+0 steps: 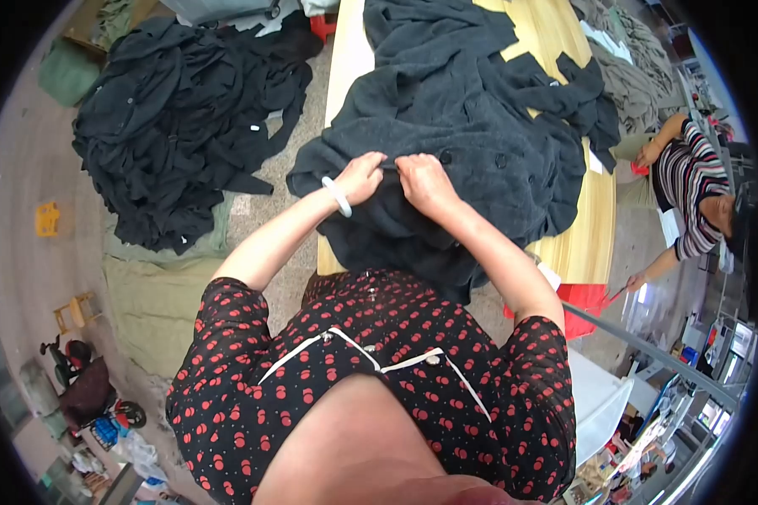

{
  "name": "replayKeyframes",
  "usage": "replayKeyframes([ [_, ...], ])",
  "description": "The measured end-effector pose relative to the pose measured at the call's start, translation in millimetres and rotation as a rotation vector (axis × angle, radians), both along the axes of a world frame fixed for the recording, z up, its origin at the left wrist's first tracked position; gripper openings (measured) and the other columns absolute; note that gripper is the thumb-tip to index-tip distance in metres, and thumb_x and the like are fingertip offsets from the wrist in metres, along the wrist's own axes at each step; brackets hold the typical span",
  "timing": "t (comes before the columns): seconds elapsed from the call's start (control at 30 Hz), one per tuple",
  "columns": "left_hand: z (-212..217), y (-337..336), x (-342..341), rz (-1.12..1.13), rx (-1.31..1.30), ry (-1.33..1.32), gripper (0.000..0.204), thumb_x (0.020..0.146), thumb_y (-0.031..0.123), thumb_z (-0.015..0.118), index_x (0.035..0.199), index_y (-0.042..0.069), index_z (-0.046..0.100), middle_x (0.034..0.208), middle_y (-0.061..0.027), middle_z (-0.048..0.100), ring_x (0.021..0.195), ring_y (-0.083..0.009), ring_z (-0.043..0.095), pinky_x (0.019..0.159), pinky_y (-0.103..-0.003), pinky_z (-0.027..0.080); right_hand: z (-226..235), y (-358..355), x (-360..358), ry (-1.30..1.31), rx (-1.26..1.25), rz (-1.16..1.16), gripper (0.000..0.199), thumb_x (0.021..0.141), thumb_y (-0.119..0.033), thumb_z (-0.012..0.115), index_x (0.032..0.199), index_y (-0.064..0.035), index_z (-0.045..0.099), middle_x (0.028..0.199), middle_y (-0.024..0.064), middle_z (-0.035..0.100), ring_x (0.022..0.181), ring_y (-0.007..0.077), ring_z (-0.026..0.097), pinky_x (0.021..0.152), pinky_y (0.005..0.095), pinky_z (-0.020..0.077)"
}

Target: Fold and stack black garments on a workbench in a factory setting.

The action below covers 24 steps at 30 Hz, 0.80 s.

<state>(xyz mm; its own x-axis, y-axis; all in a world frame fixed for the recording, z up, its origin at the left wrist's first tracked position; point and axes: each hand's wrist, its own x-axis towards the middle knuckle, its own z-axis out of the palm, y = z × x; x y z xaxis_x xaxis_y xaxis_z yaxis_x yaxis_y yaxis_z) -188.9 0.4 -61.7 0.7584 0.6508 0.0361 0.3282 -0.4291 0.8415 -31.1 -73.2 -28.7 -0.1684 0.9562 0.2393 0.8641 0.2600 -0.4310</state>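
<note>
A dark grey garment with large black buttons, which looks like a jacket (pixel 480 172), is spread over the near end of a wooden-topped table (pixel 594 244). Its lower part hangs over the front edge against me. My left hand (pixel 364 178), with a white bangle at the wrist, pinches the cloth near the garment's left part. Close beside it, my right hand (pixel 427 183) grips the same cloth, fingers curled and knuckles up. A small gap separates the two hands. Whatever lies under my fingertips is hidden.
More dark garments (pixel 446 25) cover the table's far end. On the floor to the left lies a large heap of black clothes (pixel 185 118) on greenish cloth (pixel 156 311). At the right, another person (pixel 691 185) in a striped top works beside a pile of grey-brown garments (pixel 636 76).
</note>
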Motion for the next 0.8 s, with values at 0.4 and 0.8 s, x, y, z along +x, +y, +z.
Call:
replayKeyframes([
  [0.4, 32, 27, 0, -0.434, -0.198, 0.222, 0.021, 0.08, 0.017, 0.055, 0.089, -0.002, 0.053, 0.073, -0.0107, 0.054, 0.069, -0.015, 0.05, 0.064, -0.029, 0.041, 13, -16, 3, 0.222, -0.145, -0.147, 0.011, 0.075, -0.009, 0.057, 0.08, -0.0005, 0.055, 0.079, 0.0144, 0.058, 0.079, 0.0302, 0.055, 0.072, 0.0383, 0.0426],
  [0.8, 277, 402, -297, 0.532, -0.049, -0.422, 0.028, 0.081, 0.024, 0.054, 0.095, 0.001, 0.059, 0.085, -0.0112, 0.06, 0.081, -0.0152, 0.056, 0.068, -0.025, 0.046, 14, -51, 7, 0.206, 0.206, -0.73, 0.033, 0.075, -0.01, 0.06, 0.107, -0.0037, 0.052, 0.111, 0.0135, 0.05, 0.105, 0.0266, 0.048, 0.089, 0.0318, 0.0377],
])
